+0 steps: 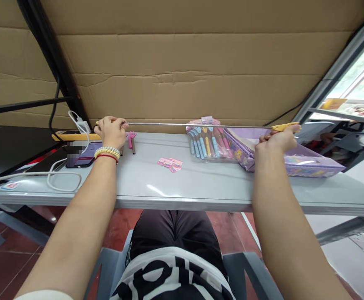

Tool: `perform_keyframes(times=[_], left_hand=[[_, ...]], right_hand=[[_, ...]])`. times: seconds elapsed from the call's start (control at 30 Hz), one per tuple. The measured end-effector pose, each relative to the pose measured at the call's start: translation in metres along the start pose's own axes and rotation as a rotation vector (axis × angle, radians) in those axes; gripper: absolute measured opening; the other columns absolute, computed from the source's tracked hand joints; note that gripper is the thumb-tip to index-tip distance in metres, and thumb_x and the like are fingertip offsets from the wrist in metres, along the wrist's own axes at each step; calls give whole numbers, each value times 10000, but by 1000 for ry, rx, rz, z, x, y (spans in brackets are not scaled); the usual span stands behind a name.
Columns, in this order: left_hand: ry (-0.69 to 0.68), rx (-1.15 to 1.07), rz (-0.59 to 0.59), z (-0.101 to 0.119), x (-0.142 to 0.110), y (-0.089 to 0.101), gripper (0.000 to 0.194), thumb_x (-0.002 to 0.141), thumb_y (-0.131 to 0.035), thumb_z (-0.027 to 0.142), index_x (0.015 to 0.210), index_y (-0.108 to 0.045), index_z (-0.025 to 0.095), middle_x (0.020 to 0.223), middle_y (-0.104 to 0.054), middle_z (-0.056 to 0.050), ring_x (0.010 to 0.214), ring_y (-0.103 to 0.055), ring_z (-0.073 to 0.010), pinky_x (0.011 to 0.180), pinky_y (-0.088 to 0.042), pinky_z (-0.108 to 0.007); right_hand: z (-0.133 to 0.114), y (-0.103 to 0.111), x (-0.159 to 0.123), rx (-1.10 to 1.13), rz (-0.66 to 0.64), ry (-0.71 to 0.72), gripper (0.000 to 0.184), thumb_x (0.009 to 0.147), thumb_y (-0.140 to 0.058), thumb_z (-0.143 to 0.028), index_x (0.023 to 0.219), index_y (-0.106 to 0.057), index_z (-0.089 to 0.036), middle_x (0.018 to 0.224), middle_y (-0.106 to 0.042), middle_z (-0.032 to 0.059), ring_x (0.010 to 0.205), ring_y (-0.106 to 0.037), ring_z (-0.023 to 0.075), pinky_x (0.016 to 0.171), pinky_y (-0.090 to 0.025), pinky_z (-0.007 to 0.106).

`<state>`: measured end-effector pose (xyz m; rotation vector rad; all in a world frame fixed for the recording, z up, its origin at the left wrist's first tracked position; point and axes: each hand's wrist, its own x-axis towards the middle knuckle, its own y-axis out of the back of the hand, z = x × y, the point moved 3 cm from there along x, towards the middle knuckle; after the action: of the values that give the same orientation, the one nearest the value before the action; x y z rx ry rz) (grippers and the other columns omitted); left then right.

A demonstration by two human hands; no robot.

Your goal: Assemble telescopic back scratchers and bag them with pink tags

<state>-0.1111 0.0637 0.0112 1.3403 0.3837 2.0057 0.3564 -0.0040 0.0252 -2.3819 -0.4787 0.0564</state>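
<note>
A thin telescopic back scratcher [182,124] is stretched out level above the table, its metal rod spanning from one hand to the other. My left hand [110,130] is closed around one end, which it mostly hides. At the other end, my right hand [277,141] grips near the yellow head. Pink hand-shaped back scratchers [132,141] with brown handles lie just right of my left hand. A clear pack of blue, yellow and pink back scratchers [211,141] rests below the rod. Several small pink cards [171,163] lie mid-table.
A purple patterned box [313,166] stands open under my right hand. Behind my left wrist lie a phone [86,154], a white charging cable [64,189] and a yellow-edged object [72,136]. Cardboard [182,58] backs the grey table [156,185]; a metal frame rises on each side.
</note>
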Motion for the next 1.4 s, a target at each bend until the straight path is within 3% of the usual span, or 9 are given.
perform_keyframes(times=[0.2, 0.27, 0.33, 0.5, 0.7, 0.87, 1.03, 1.23, 1.4], left_hand=[[-68, 24, -128, 1, 4, 2, 271, 852, -436, 370, 960, -665, 273, 1086, -617, -86, 1146, -422, -316, 960, -234, -485], [-141, 27, -210, 12, 2, 1, 265, 853, -433, 356, 932, -669, 263, 1027, -651, -70, 1103, -466, -292, 955, -253, -460], [-252, 27, -308, 31, -3, 0, 265, 860, -424, 344, 899, -670, 252, 942, -678, -52, 1038, -516, -261, 948, -279, -427], [-368, 76, -315, 78, -27, 0, 321, 902, -367, 341, 939, -662, 222, 942, -694, -73, 919, -599, -247, 754, -365, -345], [-518, 71, -360, 124, -64, -11, 355, 948, -319, 381, 949, -629, 208, 874, -696, -87, 822, -632, -246, 627, -343, -321], [-557, 76, -401, 134, -76, -14, 354, 960, -304, 372, 938, -605, 186, 814, -681, -102, 759, -630, -238, 594, -311, -317], [-556, 68, -403, 131, -74, -13, 355, 957, -314, 374, 914, -614, 188, 798, -679, -89, 737, -621, -222, 580, -292, -299], [-559, 31, -409, 122, -67, -15, 396, 943, -318, 425, 900, -644, 204, 754, -675, -70, 730, -621, -227, 581, -301, -291], [-474, 79, -366, 98, -47, -12, 414, 929, -318, 450, 868, -652, 214, 773, -677, -71, 763, -613, -237, 619, -321, -302]], right_hand=[[-5, 3, -1, 7, 80, 40, 303, 996, -283, -252, 694, -310, -227, 484, -272, -83, 355, -244, 58, 373, -147, 200], [-4, -4, -10, -20, 7, -1, 269, 994, -291, -220, 729, -336, -224, 490, -311, -90, 353, -260, 49, 381, -145, 186], [1, -17, -24, -61, -138, -21, 238, 994, -314, -216, 762, -366, -218, 484, -353, -94, 344, -282, 46, 376, -154, 170], [22, -42, -79, -118, -480, 87, 261, 995, -346, -305, 766, -419, -204, 427, -397, -100, 280, -279, 67, 311, -209, 178], [49, -46, -148, -285, -1049, 2, 419, 809, -618, -563, 674, -471, -194, 433, -504, -48, 272, -367, 67, 287, -227, 181], [56, -44, -159, -290, -1253, 34, 510, 765, -591, -671, 652, -495, -184, 444, -556, -8, 275, -398, 76, 302, -280, 196], [57, -43, -155, -362, -1303, 35, 541, 752, -579, -702, 667, -511, -172, 458, -576, 6, 282, -412, 79, 308, -283, 198], [58, -47, -154, -393, -1292, 140, 557, 760, -543, -719, 683, -520, -168, 475, -569, -7, 307, -432, 72, 327, -310, 190], [41, -49, -118, -247, -921, 65, 486, 813, -553, -643, 667, -449, -190, 453, -511, -49, 298, -409, 68, 287, -230, 171]])
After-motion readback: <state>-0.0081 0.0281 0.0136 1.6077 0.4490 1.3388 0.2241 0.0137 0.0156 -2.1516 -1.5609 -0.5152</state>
